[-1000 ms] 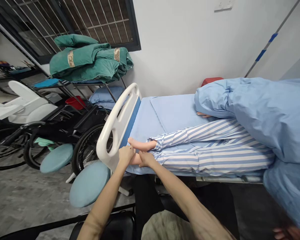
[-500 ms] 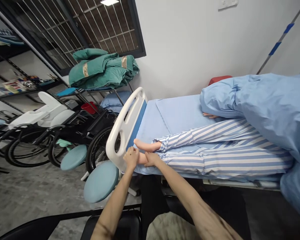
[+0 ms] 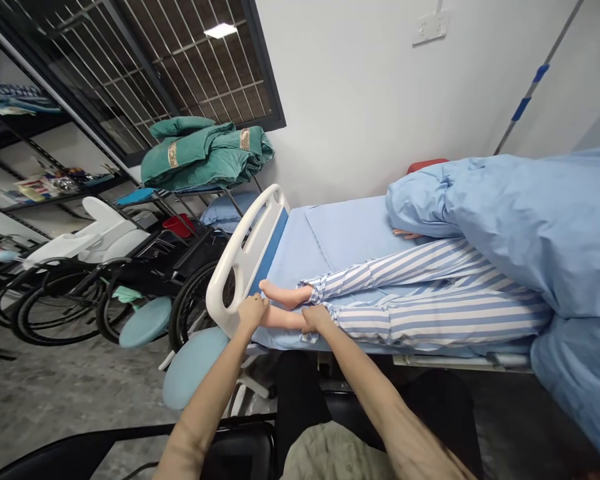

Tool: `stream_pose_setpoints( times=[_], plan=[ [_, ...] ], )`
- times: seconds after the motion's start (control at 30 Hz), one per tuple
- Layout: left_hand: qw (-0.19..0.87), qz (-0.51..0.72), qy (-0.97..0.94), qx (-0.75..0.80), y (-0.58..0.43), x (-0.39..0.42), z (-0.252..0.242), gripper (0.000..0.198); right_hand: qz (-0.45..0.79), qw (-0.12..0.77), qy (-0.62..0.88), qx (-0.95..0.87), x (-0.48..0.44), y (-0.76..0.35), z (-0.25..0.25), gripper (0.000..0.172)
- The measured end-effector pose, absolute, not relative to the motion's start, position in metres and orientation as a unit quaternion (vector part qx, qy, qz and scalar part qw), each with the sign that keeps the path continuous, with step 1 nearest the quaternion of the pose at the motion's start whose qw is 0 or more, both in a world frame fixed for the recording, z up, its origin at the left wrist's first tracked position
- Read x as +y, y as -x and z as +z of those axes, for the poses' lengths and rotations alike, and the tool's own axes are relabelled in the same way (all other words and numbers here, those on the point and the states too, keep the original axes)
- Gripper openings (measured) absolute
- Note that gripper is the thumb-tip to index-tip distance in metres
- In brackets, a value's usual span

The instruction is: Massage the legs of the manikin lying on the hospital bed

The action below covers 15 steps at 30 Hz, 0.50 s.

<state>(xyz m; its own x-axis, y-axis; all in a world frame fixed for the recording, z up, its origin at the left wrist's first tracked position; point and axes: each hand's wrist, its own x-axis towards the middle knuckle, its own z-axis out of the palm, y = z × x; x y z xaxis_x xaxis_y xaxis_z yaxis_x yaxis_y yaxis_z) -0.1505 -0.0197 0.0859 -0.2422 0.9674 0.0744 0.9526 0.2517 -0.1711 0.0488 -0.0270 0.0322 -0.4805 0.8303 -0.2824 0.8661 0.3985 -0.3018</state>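
A manikin in blue-and-white striped trousers (image 3: 420, 300) lies on a hospital bed with a light blue sheet (image 3: 345, 233). Its two bare feet point toward the white footboard (image 3: 240, 257). My left hand (image 3: 253, 312) is wrapped round the toes of the near foot (image 3: 280, 319). My right hand (image 3: 316, 318) grips the ankle of that same foot, at the trouser cuff. The far foot (image 3: 285, 293) rests free just behind. A light blue quilt (image 3: 520, 220) covers the manikin from the thighs up.
Two round teal stools (image 3: 193, 363) stand below the footboard. Wheelchairs (image 3: 80, 293) are parked at the left, beside a rack bearing a folded green blanket (image 3: 205, 147). A white wall runs behind the bed. A black chair edge (image 3: 130, 440) is near my knees.
My right hand has slid from the foot up to the ankle and cuff. My left hand stays on the toes. The view has shifted slightly.
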Motion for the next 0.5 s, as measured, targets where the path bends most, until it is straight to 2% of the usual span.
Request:
stream_pose_setpoints(
  times=[0.23, 0.5],
  plan=[
    [0.077, 0.122, 0.679, -0.720, 0.155, -0.004, 0.088, 0.042, -0.195, 0.061, -0.499, 0.842, -0.025, -0.043, 0.025, 0.062],
    [0.063, 0.024, 0.646, -0.760, 0.153, -0.001, 0.073, 0.038, -0.183, 0.063, -0.498, 0.846, -0.021, -0.038, 0.018, 0.065]
  ],
)
